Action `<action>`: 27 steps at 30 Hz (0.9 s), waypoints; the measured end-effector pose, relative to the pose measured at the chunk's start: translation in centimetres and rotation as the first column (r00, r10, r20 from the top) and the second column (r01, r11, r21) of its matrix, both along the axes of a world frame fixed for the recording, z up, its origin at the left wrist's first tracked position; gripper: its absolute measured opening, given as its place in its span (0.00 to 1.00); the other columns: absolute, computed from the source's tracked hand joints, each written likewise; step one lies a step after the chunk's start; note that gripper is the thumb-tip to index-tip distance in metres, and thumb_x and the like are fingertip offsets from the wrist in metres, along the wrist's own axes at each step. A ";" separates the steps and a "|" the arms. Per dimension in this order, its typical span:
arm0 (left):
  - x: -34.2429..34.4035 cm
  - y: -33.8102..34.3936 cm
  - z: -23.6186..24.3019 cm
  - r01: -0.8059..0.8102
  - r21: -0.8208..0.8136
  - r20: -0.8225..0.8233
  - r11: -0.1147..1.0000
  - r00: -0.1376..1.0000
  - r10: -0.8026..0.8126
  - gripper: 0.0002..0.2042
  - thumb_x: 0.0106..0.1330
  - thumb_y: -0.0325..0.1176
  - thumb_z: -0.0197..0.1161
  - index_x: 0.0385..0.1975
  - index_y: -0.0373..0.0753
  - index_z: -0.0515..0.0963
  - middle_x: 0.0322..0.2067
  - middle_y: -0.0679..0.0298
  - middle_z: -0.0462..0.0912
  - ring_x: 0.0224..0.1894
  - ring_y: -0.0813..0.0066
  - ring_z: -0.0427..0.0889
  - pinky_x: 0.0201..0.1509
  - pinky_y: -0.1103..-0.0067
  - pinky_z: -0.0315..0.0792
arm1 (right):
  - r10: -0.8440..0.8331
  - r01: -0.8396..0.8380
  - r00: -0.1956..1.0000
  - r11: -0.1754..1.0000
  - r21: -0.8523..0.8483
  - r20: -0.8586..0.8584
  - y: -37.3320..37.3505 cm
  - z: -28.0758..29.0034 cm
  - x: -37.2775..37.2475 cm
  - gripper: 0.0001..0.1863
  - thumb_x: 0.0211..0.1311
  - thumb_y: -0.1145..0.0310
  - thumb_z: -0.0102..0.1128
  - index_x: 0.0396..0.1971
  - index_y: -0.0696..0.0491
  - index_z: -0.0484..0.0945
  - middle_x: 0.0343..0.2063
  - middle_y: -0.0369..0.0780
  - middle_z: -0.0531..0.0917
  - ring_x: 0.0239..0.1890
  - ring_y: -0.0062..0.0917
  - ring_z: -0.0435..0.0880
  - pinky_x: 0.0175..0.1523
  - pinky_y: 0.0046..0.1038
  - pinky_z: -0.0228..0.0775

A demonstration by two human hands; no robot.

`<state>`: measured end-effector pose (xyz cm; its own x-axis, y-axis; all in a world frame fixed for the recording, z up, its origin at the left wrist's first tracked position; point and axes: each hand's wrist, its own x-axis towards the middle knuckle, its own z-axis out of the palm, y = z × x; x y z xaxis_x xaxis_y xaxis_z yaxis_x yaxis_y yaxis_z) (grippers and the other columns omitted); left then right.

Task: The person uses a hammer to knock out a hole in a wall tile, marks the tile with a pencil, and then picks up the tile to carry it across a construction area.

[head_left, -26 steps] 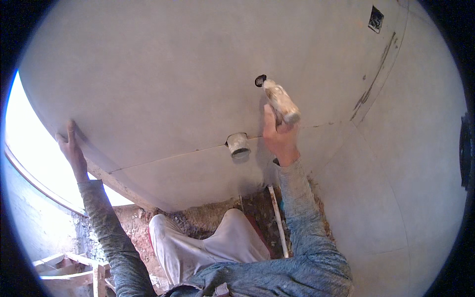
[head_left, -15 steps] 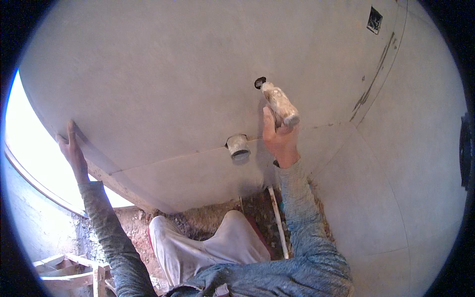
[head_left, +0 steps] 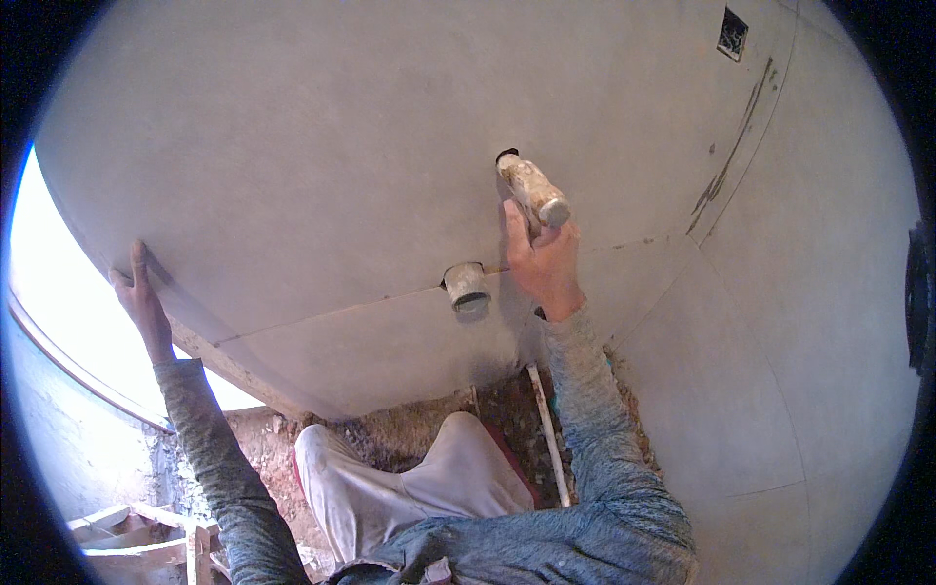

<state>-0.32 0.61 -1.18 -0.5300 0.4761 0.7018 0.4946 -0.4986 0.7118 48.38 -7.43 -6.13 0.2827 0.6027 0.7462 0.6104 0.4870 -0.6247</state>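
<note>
My right hand (head_left: 548,268) is closed round the handle of a mallet (head_left: 531,190), which is mostly hidden by the fingers. Its pale, dirt-crusted cylindrical head is at the large grey wall tile (head_left: 322,175), over a round hole (head_left: 506,154); I cannot tell whether it touches. At the tile's left edge, my left hand (head_left: 144,302) rests with thumb and fingers apart, holding nothing. Below the mallet, a short grey pipe stub (head_left: 468,287) sticks out through a cutout at the joint between two tiles.
A dark square opening (head_left: 732,34) is at the upper right. Tiled wall (head_left: 741,390) continues on the right. Below the tiles are rough masonry and a thin white pipe (head_left: 550,434). Bright light enters at the left, above a wooden frame (head_left: 146,551).
The mallet has moved slightly left and up, and its head now covers most of the round hole. My left hand keeps its place at the tile edge.
</note>
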 end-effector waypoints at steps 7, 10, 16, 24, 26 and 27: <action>0.6 -0.3 0.3 0.090 -0.038 0.015 0.995 0.996 -0.090 0.46 0.54 0.58 0.62 0.57 0.20 0.55 0.54 0.37 0.61 0.58 0.47 0.63 0.60 0.61 0.60 | 0.035 -0.035 0.998 0.999 -0.002 -0.048 0.3 -0.6 0.2 0.11 0.57 0.72 0.57 0.38 0.61 0.75 0.34 0.43 0.80 0.35 0.26 0.81 0.37 0.26 0.72; 1.2 -0.9 0.5 0.063 -0.027 0.002 0.998 0.998 -0.063 0.44 0.55 0.57 0.61 0.57 0.21 0.56 0.53 0.39 0.63 0.57 0.49 0.65 0.59 0.62 0.62 | 0.015 -0.017 1.000 0.996 0.087 0.025 0.2 -0.3 0.4 0.11 0.58 0.72 0.56 0.39 0.61 0.75 0.36 0.44 0.80 0.36 0.26 0.80 0.39 0.26 0.71; 1.1 -0.8 0.7 0.051 -0.050 -0.023 0.997 0.998 -0.053 0.44 0.54 0.57 0.62 0.56 0.21 0.57 0.52 0.41 0.64 0.56 0.50 0.66 0.58 0.63 0.62 | -0.511 0.347 0.733 0.848 0.401 0.448 0.0 -2.6 1.6 0.10 0.58 0.72 0.55 0.39 0.60 0.75 0.36 0.45 0.80 0.38 0.28 0.79 0.42 0.28 0.70; 1.3 -0.8 0.3 0.003 -0.050 -0.007 0.999 1.000 -0.003 0.52 0.51 0.60 0.62 0.60 0.18 0.48 0.57 0.35 0.56 0.61 0.45 0.58 0.61 0.60 0.60 | 0.012 -0.008 0.999 0.995 0.098 -0.042 0.1 -0.7 0.4 0.11 0.59 0.72 0.55 0.40 0.61 0.74 0.32 0.43 0.80 0.35 0.27 0.80 0.39 0.27 0.71; 0.8 -0.4 0.3 0.015 -0.051 -0.010 0.999 1.000 -0.016 0.52 0.51 0.60 0.63 0.59 0.18 0.48 0.57 0.36 0.57 0.61 0.45 0.59 0.60 0.60 0.60 | 0.003 0.012 0.998 0.975 0.220 -0.069 0.4 -1.4 0.3 0.12 0.58 0.72 0.55 0.41 0.62 0.74 0.32 0.44 0.80 0.34 0.27 0.80 0.38 0.26 0.71; 0.9 -0.5 0.3 0.019 -0.055 -0.013 0.998 1.000 -0.019 0.52 0.51 0.60 0.63 0.59 0.18 0.49 0.56 0.36 0.57 0.61 0.45 0.59 0.60 0.60 0.60 | 0.007 0.007 0.999 0.965 0.262 -0.051 0.5 -1.1 0.2 0.12 0.58 0.72 0.55 0.40 0.62 0.74 0.32 0.44 0.80 0.34 0.27 0.80 0.38 0.26 0.71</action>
<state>0.61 0.10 -0.87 -0.5111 0.5241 0.6813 0.4952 -0.4683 0.7318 48.57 -6.94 -7.28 0.3246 0.3878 0.8627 0.5808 0.6381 -0.5054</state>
